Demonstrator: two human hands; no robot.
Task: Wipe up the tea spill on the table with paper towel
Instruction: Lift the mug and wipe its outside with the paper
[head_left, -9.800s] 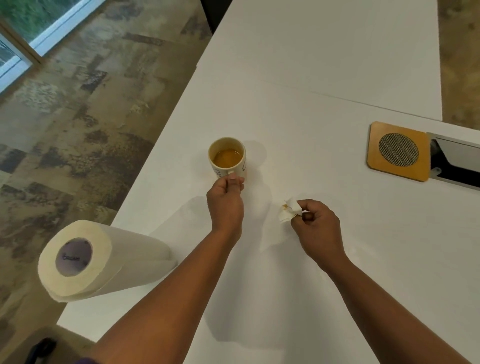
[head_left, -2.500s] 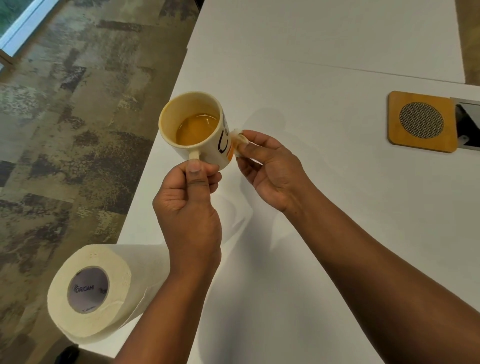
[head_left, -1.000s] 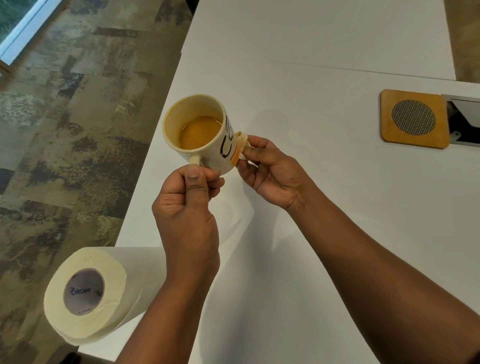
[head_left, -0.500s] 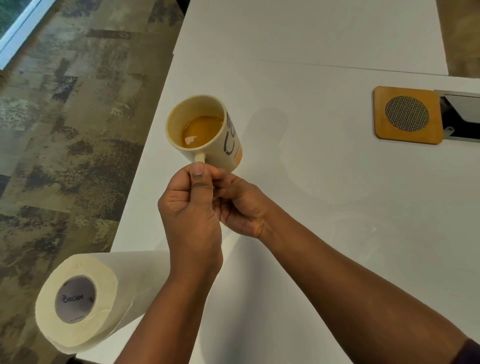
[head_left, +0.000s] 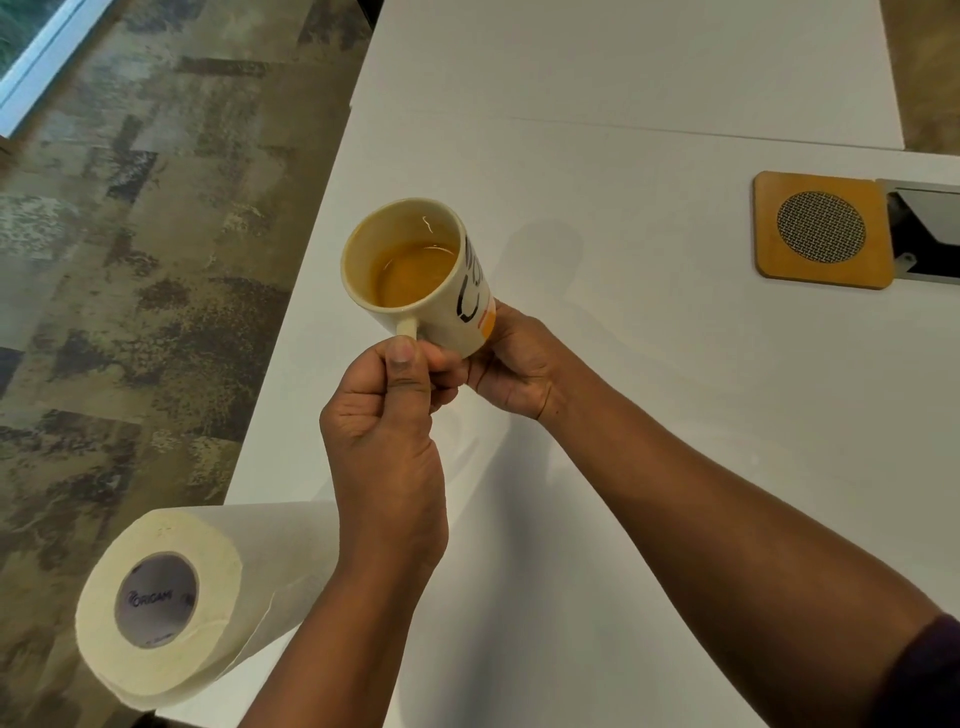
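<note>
My left hand (head_left: 384, 431) grips the handle of a cream mug (head_left: 470, 317) half full of tea and holds it tilted above the white table (head_left: 623, 171). My right hand (head_left: 519, 364) is tucked under the mug's base, fingers curled against its underside. The small paper towel wad it pinched a moment ago is hidden there. I cannot make out a tea spill on the tabletop.
A paper towel roll (head_left: 197, 587) lies on its side at the table's near left corner, overhanging the edge. A wooden coaster with a mesh disc (head_left: 821, 236) sits at the right beside a metal cable hatch (head_left: 924, 228). Patterned floor lies to the left.
The mug was lifted off the table. My right hand moved from the mug's right side to beneath its base, hiding the wad.
</note>
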